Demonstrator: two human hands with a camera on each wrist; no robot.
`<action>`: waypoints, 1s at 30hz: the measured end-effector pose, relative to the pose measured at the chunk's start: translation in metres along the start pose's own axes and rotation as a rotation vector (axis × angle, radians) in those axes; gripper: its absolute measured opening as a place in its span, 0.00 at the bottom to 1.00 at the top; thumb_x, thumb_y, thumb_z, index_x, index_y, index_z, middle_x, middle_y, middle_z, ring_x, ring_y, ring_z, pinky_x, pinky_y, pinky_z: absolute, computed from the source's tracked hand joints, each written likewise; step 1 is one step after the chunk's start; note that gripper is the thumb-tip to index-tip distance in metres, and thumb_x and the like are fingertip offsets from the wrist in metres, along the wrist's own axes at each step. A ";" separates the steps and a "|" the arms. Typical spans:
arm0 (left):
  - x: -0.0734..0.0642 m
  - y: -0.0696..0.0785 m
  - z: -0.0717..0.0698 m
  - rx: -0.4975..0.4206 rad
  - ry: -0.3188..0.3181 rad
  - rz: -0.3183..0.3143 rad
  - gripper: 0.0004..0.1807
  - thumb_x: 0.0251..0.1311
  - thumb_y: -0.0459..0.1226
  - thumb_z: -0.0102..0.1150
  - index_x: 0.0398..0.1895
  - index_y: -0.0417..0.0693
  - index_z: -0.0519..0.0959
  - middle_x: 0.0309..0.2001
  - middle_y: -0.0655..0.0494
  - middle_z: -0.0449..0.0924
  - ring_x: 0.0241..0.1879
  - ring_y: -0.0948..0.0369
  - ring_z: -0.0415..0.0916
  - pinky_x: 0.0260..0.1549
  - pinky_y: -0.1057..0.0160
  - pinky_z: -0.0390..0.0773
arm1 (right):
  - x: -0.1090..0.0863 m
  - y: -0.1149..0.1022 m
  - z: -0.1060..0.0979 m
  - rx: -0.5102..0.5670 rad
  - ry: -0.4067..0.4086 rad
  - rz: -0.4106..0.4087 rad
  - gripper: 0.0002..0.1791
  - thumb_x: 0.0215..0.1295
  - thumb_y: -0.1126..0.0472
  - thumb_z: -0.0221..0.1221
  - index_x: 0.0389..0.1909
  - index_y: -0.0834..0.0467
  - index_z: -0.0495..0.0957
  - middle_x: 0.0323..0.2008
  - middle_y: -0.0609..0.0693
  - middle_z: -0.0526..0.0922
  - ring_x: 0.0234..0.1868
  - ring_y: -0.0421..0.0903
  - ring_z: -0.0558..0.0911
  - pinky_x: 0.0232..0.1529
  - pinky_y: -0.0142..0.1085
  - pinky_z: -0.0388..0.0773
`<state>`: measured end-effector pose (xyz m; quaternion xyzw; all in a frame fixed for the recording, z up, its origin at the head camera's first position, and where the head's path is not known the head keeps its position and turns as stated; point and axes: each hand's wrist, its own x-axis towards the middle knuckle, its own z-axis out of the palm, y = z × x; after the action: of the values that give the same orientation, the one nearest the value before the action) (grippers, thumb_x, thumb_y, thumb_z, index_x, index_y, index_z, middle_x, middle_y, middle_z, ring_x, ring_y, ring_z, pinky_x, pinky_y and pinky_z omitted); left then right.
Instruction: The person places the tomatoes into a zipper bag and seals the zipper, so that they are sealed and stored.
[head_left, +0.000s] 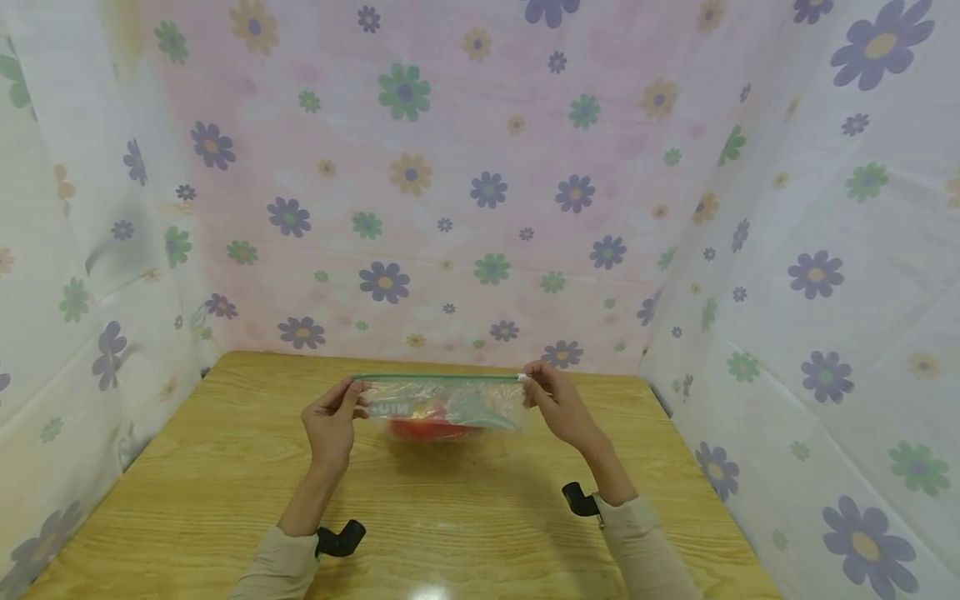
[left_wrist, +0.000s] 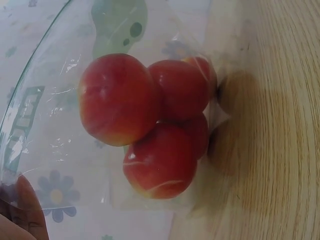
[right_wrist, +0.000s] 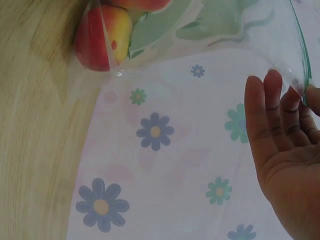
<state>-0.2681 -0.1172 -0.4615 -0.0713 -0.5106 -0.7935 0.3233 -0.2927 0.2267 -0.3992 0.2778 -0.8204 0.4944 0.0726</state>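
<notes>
A clear zip bag (head_left: 480, 404) with a green zip strip along its top hangs between both hands over the table. My left hand (head_left: 332, 429) pinches its upper left corner between thumb and fingers. At the other end, my right hand (head_left: 564, 410) pinches the upper right corner, where a white slider (head_left: 522, 378) sits on the strip. Several round red-and-yellow fruits (left_wrist: 119, 100) lie bunched at the bottom of the bag, close over the wood in the left wrist view. The right wrist view shows the thumb and a finger at the green strip, the other fingers spread loosely below.
The wooden table (head_left: 450, 517) spreads under the bag and both forearms. Flower-printed cloth (head_left: 487, 275) closes off the back and both sides. Each sleeve carries a black angled mount (head_left: 341, 539) at the wrist.
</notes>
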 end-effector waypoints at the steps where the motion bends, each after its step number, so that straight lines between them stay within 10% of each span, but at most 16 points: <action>1: 0.000 0.000 0.001 -0.001 0.001 0.001 0.14 0.69 0.27 0.60 0.48 0.17 0.79 0.31 0.61 0.89 0.24 0.67 0.82 0.20 0.72 0.83 | 0.000 0.000 0.002 0.010 0.023 -0.002 0.10 0.82 0.63 0.48 0.49 0.67 0.72 0.30 0.61 0.78 0.29 0.54 0.81 0.35 0.41 0.88; 15: -0.001 0.001 0.002 0.075 0.038 0.000 0.15 0.68 0.28 0.61 0.48 0.18 0.79 0.31 0.64 0.88 0.24 0.69 0.81 0.20 0.73 0.82 | -0.010 0.000 0.019 0.174 0.141 0.073 0.11 0.81 0.63 0.48 0.55 0.67 0.71 0.35 0.67 0.74 0.23 0.46 0.80 0.24 0.47 0.88; 30: 0.011 0.038 0.016 0.036 -0.097 0.169 0.11 0.69 0.25 0.59 0.43 0.18 0.79 0.34 0.60 0.88 0.26 0.68 0.82 0.21 0.73 0.82 | -0.005 -0.035 -0.006 0.191 0.206 -0.045 0.11 0.79 0.64 0.52 0.52 0.68 0.73 0.31 0.64 0.74 0.19 0.45 0.80 0.20 0.45 0.86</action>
<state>-0.2579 -0.1187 -0.4201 -0.1465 -0.5319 -0.7499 0.3652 -0.2710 0.2214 -0.3716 0.2497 -0.7515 0.5943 0.1407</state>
